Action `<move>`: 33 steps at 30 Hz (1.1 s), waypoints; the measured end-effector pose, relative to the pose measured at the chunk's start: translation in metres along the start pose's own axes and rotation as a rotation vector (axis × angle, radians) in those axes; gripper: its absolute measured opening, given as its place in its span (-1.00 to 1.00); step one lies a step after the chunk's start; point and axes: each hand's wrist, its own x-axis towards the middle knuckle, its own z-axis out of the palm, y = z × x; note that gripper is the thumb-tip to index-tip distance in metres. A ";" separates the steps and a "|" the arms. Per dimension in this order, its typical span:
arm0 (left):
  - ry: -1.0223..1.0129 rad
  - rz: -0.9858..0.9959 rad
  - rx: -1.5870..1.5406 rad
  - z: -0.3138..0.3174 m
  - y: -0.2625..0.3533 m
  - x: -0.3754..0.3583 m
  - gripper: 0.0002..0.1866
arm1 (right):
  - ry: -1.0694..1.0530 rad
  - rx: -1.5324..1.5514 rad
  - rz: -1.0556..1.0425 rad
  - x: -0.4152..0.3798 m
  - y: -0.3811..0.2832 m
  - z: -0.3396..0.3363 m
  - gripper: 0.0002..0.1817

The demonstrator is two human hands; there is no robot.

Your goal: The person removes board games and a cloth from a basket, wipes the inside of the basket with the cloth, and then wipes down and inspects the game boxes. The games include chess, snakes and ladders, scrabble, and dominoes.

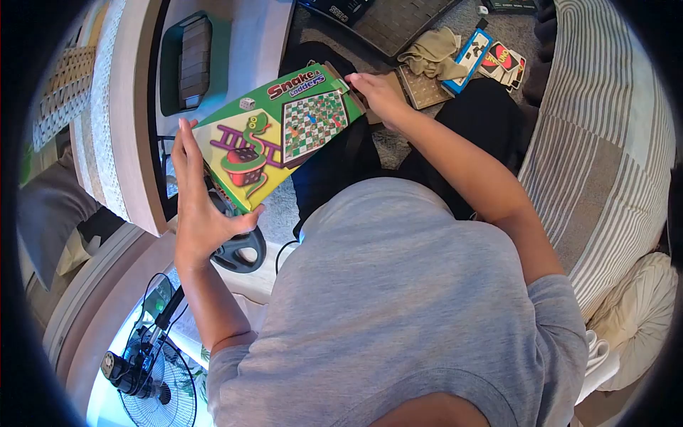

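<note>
A green and yellow Snake & Ladders game box is held tilted above my lap, its printed front facing up. My left hand grips the box's left end, thumb at the lower corner and fingers along the far side. At the opposite end, my right hand has its fingers on the box's edge, where brown cardboard shows. Part of the right fingers is hidden. Just past this hand, a brown patterned board lies on the carpet with a crumpled khaki cloth on it.
Uno cards and a blue-edged box lie on the carpet, near a dark woven case. At the left, a green bin holds stacked blocks. A striped bed cover is at right, a fan at lower left.
</note>
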 end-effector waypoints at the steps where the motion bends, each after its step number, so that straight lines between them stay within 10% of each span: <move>1: -0.015 -0.024 -0.034 0.001 0.000 0.000 0.43 | -0.061 0.111 0.173 -0.001 -0.009 0.000 -0.57; 33: -0.235 -0.217 0.222 0.100 -0.002 0.015 0.42 | -0.069 0.235 0.059 -0.007 -0.019 -0.037 -0.71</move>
